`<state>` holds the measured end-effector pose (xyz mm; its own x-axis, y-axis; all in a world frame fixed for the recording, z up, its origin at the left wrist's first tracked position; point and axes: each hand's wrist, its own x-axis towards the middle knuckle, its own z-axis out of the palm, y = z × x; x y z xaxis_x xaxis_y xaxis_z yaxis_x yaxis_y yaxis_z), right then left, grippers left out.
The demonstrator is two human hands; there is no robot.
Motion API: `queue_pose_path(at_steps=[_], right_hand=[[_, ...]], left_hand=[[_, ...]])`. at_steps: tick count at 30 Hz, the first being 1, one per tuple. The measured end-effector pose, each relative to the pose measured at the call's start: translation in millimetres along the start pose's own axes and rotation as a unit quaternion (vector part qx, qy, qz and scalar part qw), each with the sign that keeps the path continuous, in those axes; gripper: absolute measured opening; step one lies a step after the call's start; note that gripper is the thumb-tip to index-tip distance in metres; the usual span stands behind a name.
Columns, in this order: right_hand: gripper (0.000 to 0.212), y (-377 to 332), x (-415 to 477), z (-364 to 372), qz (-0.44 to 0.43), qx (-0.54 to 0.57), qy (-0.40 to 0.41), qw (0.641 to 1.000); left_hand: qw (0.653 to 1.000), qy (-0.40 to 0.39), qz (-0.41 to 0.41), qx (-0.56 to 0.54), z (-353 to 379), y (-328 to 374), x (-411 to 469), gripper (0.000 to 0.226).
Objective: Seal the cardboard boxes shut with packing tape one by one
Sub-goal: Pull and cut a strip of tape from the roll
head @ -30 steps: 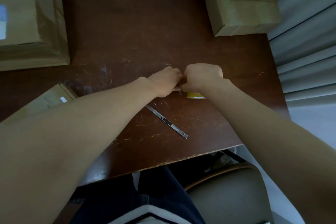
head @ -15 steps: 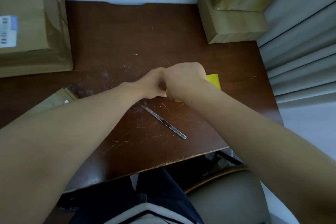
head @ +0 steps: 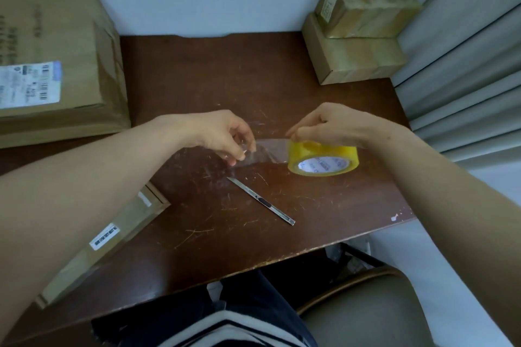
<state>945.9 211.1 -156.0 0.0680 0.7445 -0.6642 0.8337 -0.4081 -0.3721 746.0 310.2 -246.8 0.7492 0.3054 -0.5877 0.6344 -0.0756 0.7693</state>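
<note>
Tape roll (head: 324, 156) sits under the right hand (head: 335, 124) grip, above the surface (head: 225, 79); left hand (head: 222, 132) pinches its free end (head: 263, 151). Pulling-out step; next, a box (head: 93, 236) near the left forearm must come under it.

The large brown cardboard box (head: 53, 65) at far left runs off the left edge, and the print on its white shipping label (head: 28, 84) is too small to read. The flat cardboard box (head: 112, 236) at near left lies mostly hidden under the left forearm; its small barcode sticker (head: 104, 236) cannot be read. The right hand (head: 335, 124) covers the top of the yellow roll of packing tape (head: 322, 156), and the blue lettering on its core is blurred. The dark brown wooden surface (head: 225, 79) disappears under the boxes at left. The grey chair seat (head: 366, 315) is cut off by the bottom edge.
</note>
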Motion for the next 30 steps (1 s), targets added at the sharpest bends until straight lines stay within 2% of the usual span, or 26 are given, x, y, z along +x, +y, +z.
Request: queue_pose_path(at_steps=[3,6,8,11,14,18,20,22,23,26,30], right_hand=[[0.033,17.1,4.7,-0.6,-0.026,0.040,-0.064,0.997],[0.040,28.3,13.1,2.8,-0.034,0.029,-0.079,0.996],[0.044,33.0,18.6,6.2,-0.035,0.031,-0.078,0.996],[0.044,36.5,27.0,14.5,-0.044,0.005,-0.068,0.997],[0.048,36.7,38.3,20.0,-0.040,-0.066,-0.027,0.997],[0.054,36.3,47.6,18.1,-0.022,-0.204,0.017,0.978],[0.047,42.8,47.7,14.9,-0.035,-0.112,-0.033,0.993],[0.027,47.6,44.7,16.3,-0.047,0.007,-0.080,0.996],[0.023,49.4,44.9,17.2,-0.054,0.005,-0.082,0.995],[0.038,49.5,56.5,21.0,-0.042,-0.109,-0.033,0.993],[0.059,45.0,67.6,25.9,0.039,-0.291,0.037,0.955]], left_hand=[[0.995,-0.022,-0.052,-0.086,-8.2,-0.2,-7.6,0.040],[0.987,-0.015,-0.100,-0.126,-12.0,-1.7,-12.2,0.065],[0.982,0.009,-0.120,-0.146,-11.8,-4.1,-14.0,0.060],[0.977,0.053,-0.134,-0.158,-8.1,-10.8,-14.7,0.040],[0.973,0.076,-0.146,-0.163,-6.1,-18.8,-16.9,0.022],[0.967,0.118,-0.160,-0.159,-9.0,-32.1,-27.3,0.018],[0.961,0.152,-0.165,-0.162,-12.1,-40.7,-34.2,0.019],[0.951,0.188,-0.170,-0.175,-14.0,-48.2,-40.0,0.020],[0.949,0.197,-0.170,-0.180,-13.7,-50.2,-41.6,0.021],[0.947,0.201,-0.168,-0.188,-6.2,-54.6,-44.3,0.020],[0.943,0.213,-0.181,-0.183,-0.8,-61.4,-49.6,0.020]])
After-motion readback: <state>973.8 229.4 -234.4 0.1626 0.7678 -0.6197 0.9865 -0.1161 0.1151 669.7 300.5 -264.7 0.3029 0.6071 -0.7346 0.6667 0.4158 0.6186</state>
